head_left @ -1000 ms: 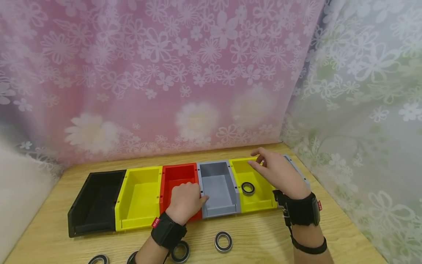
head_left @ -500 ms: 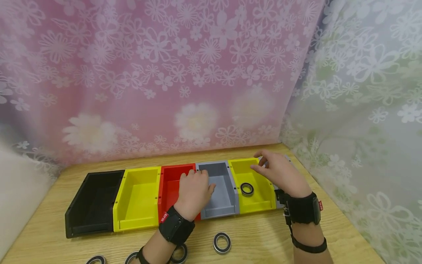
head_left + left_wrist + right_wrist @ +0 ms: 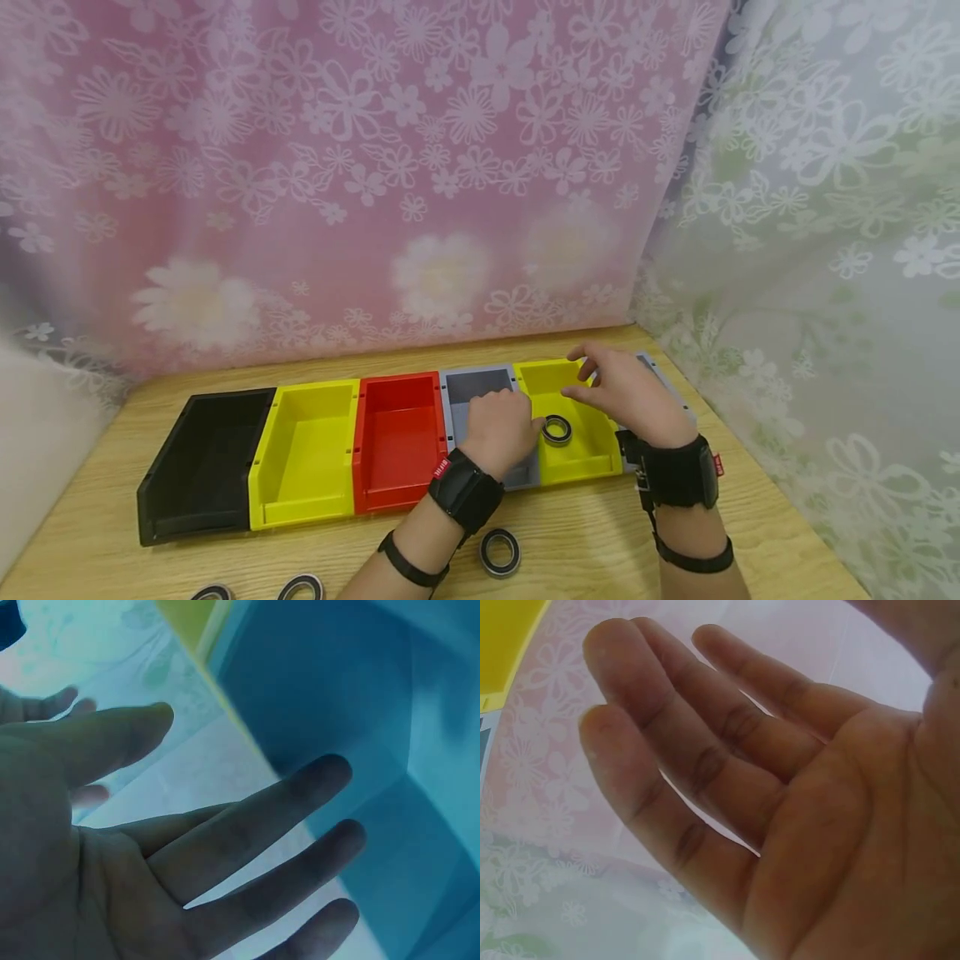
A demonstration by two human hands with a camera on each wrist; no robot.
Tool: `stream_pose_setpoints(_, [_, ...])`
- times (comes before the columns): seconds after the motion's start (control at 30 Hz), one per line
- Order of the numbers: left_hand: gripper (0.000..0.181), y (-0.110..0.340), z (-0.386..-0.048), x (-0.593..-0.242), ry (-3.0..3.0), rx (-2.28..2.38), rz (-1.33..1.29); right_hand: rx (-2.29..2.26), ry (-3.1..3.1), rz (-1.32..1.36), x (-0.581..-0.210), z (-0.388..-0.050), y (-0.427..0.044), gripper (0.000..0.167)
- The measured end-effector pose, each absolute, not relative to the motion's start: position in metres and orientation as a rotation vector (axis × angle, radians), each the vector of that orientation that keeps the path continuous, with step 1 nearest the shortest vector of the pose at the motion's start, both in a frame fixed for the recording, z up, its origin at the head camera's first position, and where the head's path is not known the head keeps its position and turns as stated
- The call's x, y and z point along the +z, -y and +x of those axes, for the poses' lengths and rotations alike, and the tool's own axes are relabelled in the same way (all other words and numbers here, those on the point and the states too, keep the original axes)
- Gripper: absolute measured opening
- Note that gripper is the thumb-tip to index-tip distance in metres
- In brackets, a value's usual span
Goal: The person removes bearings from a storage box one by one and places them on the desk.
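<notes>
My left hand (image 3: 501, 432) hovers over the grey bin (image 3: 528, 475) and covers much of it in the head view. From the left wrist view, its fingers (image 3: 262, 840) are spread loosely with nothing held. My right hand (image 3: 633, 398) is above the right-hand yellow bin (image 3: 581, 471), near its back right side. In the right wrist view the right palm (image 3: 832, 847) holds nothing and the fingers are slightly bent. A ball bearing (image 3: 567, 432) with a black seal lies in that yellow bin, close to my left thumb. Another bearing (image 3: 486, 553) lies on the table in front of the bins.
Further left in the row stand a red bin (image 3: 401, 446), a second yellow bin (image 3: 311, 458) and a black bin (image 3: 206, 467). A grey bin (image 3: 663, 375) at the right end is mostly hidden. Two bearings lie at the lower left, one bearing (image 3: 300, 578) showing better. Curtains (image 3: 450, 167) hang behind.
My left hand has moved right, from over the red bin to over the grey one. My right hand stays nearly in place. The bearing in the yellow bin has not moved within it.
</notes>
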State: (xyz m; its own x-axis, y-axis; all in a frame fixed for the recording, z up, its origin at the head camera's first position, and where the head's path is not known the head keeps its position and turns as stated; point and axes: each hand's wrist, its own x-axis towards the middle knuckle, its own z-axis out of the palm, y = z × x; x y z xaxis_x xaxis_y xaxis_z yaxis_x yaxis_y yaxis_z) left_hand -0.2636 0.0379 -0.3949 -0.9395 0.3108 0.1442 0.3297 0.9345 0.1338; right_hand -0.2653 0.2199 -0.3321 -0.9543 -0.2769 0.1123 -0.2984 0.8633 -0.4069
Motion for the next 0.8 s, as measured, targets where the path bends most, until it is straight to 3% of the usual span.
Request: stream_pose_setpoints(0.8, [0.053, -0.046, -0.268, -0.413, 3.025, -0.319, -0.507, 0.647, 3.035, 0.492, -0.352, -0.282, -0.211, 0.044])
